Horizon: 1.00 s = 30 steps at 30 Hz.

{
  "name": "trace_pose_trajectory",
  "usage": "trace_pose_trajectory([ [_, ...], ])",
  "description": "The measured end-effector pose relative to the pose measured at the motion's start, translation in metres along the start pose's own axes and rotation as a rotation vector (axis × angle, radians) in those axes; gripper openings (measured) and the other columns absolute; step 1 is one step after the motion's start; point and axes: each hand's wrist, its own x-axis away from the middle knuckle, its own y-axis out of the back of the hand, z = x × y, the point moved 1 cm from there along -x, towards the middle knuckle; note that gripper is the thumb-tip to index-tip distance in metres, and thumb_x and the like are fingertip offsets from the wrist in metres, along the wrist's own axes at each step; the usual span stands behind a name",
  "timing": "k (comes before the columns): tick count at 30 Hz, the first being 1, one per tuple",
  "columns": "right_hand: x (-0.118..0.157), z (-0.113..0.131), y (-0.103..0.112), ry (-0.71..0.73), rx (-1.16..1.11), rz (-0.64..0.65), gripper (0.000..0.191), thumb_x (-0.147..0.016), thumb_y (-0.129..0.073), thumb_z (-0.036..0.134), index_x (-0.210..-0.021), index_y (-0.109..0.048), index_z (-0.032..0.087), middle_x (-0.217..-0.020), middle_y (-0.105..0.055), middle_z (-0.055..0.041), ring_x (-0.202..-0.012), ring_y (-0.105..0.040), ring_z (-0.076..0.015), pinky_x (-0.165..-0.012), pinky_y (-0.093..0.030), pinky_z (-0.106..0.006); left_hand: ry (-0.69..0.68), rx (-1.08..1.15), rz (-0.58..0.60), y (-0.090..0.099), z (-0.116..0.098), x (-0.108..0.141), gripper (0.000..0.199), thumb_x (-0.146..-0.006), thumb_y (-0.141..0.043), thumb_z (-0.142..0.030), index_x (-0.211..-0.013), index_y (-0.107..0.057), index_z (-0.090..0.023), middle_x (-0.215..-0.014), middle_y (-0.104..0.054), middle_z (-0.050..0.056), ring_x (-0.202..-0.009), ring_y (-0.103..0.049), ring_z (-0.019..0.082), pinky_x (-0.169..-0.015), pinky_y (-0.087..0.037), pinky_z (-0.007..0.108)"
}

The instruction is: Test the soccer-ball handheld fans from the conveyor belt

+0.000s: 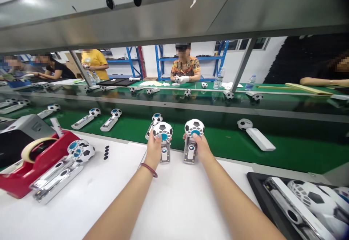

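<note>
My left hand (154, 149) is closed around a handheld fan (163, 131) with a soccer-ball head, a blue disc and a clear handle with a small lit display. A matching handheld fan (194, 126) is in my right hand (203, 146), the thumb resting near its blue disc. Both are held upright, side by side and apart, at the far edge of the white worktop (174, 203). Just behind the left one, another fan (157, 118) lies on the green conveyor belt (212, 138).
Two fans (81, 151) lie at left beside a red tape dispenser (54, 156) and black round stickers (106, 153). At right, a black tray (256, 185) holds more fans. A white fan (260, 138) lies on the belt. Co-workers (185, 65) sit across, beneath an overhead metal shelf (163, 18).
</note>
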Motion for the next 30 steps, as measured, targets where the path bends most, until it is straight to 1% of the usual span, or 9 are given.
trace_pose_trajectory([
  [2, 0.001, -0.005, 0.003, 0.029, 0.021, 0.019, 0.046, -0.057, -0.073, 0.048, -0.089, -0.059, 0.018, -0.082, -0.066, -0.0037, -0.078, -0.062, -0.0186, -0.070, -0.047, -0.027, -0.040, -0.023, 0.029, 0.005, 0.010, 0.000, 0.061, -0.069, -0.062, -0.054, -0.116, -0.042, -0.021, -0.107, -0.058, 0.009, -0.087, -0.061, 0.021, -0.077, -0.048, 0.031],
  [4, 0.002, -0.008, 0.005, -0.008, 0.013, 0.059, 0.048, -0.057, -0.074, 0.046, -0.093, -0.056, 0.020, -0.086, -0.066, -0.0027, -0.080, -0.062, -0.0192, -0.071, -0.048, -0.029, 0.042, -0.078, 0.095, 0.009, 0.021, 0.003, 0.067, -0.067, -0.069, -0.043, -0.122, -0.037, -0.023, -0.110, -0.056, 0.008, -0.087, -0.061, 0.020, -0.081, -0.046, 0.032],
  [8, 0.008, -0.013, 0.003, -0.213, 0.083, 0.178, 0.050, -0.058, -0.076, 0.042, -0.094, -0.050, 0.021, -0.079, -0.063, -0.0008, -0.071, -0.063, -0.0181, -0.065, -0.049, -0.031, 0.361, -0.034, 0.227, 0.012, 0.035, 0.013, 0.057, -0.069, -0.068, -0.039, -0.115, -0.041, -0.021, -0.092, -0.061, 0.006, -0.067, -0.061, 0.018, -0.065, -0.048, 0.031],
  [10, 0.010, -0.016, 0.001, -0.252, 0.074, 0.142, 0.047, -0.061, -0.073, 0.044, -0.093, -0.047, 0.021, -0.074, -0.061, 0.0008, -0.064, -0.060, -0.0155, -0.059, -0.048, -0.029, 0.444, 0.095, 0.220, 0.012, 0.034, 0.016, 0.049, -0.073, -0.062, -0.042, -0.112, -0.041, -0.022, -0.084, -0.061, 0.004, -0.061, -0.060, 0.018, -0.057, -0.047, 0.030],
  [12, 0.012, -0.018, -0.002, -0.252, -0.020, 0.087, 0.047, -0.063, -0.072, 0.044, -0.094, -0.045, 0.023, -0.074, -0.060, 0.0019, -0.064, -0.059, -0.0144, -0.059, -0.049, -0.030, 0.496, 0.214, 0.221, 0.012, 0.031, 0.017, 0.047, -0.073, -0.062, -0.036, -0.112, -0.040, -0.023, -0.080, -0.061, 0.003, -0.060, -0.059, 0.017, -0.058, -0.048, 0.031],
  [15, 0.015, -0.021, -0.006, -0.288, -0.161, 0.114, 0.051, -0.059, -0.075, 0.031, -0.098, -0.042, 0.025, -0.079, -0.061, 0.0016, -0.071, -0.060, -0.0160, -0.065, -0.050, -0.033, 0.535, 0.310, 0.246, 0.012, 0.027, 0.017, 0.047, -0.067, -0.063, -0.022, -0.109, -0.041, -0.023, -0.082, -0.061, 0.003, -0.065, -0.061, 0.017, -0.064, -0.050, 0.033],
  [18, 0.018, -0.021, -0.009, -0.319, -0.186, 0.166, 0.058, -0.056, -0.074, 0.023, -0.103, -0.041, 0.026, -0.079, -0.061, 0.0019, -0.071, -0.060, -0.0170, -0.067, -0.049, -0.033, 0.555, 0.325, 0.262, 0.011, 0.023, 0.017, 0.047, -0.066, -0.063, -0.018, -0.108, -0.042, -0.023, -0.085, -0.061, 0.003, -0.068, -0.062, 0.019, -0.062, -0.050, 0.032],
  [23, 0.022, -0.019, -0.010, -0.372, -0.156, 0.199, 0.066, -0.055, -0.073, 0.022, -0.112, -0.038, 0.027, -0.083, -0.061, 0.0016, -0.073, -0.061, -0.0182, -0.069, -0.049, -0.034, 0.588, 0.273, 0.264, 0.008, 0.017, 0.021, 0.050, -0.066, -0.064, -0.018, -0.110, -0.042, -0.022, -0.086, -0.061, 0.005, -0.067, -0.062, 0.019, -0.059, -0.049, 0.032],
  [30, 0.022, -0.020, -0.010, -0.389, -0.133, 0.259, 0.068, -0.058, -0.073, 0.021, -0.116, -0.038, 0.027, -0.094, -0.061, -0.0019, -0.082, -0.062, -0.0210, -0.074, -0.049, -0.035, 0.549, 0.276, 0.243, 0.009, 0.018, 0.021, 0.056, -0.068, -0.064, -0.020, -0.118, -0.041, -0.025, -0.087, -0.062, 0.004, -0.070, -0.062, 0.019, -0.059, -0.049, 0.029],
])
